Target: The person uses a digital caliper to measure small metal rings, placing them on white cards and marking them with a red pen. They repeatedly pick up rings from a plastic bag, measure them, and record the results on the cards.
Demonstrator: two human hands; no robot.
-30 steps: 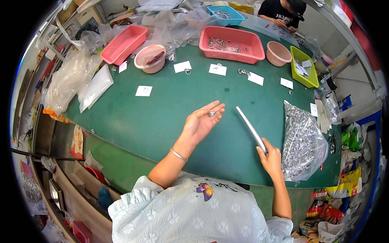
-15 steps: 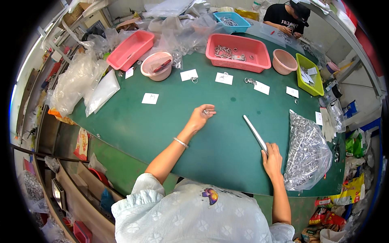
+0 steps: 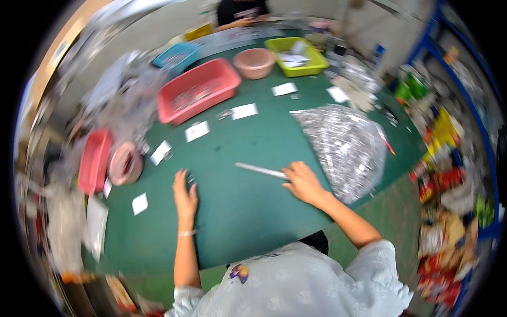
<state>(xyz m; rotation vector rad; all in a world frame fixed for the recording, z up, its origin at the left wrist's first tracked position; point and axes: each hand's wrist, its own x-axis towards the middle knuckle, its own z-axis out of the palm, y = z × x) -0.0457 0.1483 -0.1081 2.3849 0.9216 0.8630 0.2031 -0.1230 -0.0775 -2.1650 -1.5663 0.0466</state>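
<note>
My left hand is over the green table, its thumb and fingers closed around a small silver ring; motion blurs the detail. My right hand grips the thicker end of a tapered silver ring mandrel, whose thin end points left toward the left hand. The mandrel lies low over the tabletop. Beside the right hand rests a large clear bag full of silver rings.
White cards with rings next to them lie in an arc. Behind stand a pink basket, a pink bowl, a yellow-green basket and a blue basket. A co-worker sits at the far side. Gloves lie right.
The view has swung to the right. My left hand is farther left of the mandrel, its fingers pointing away from me. The mandrel now lies more crosswise, still in my right hand.
</note>
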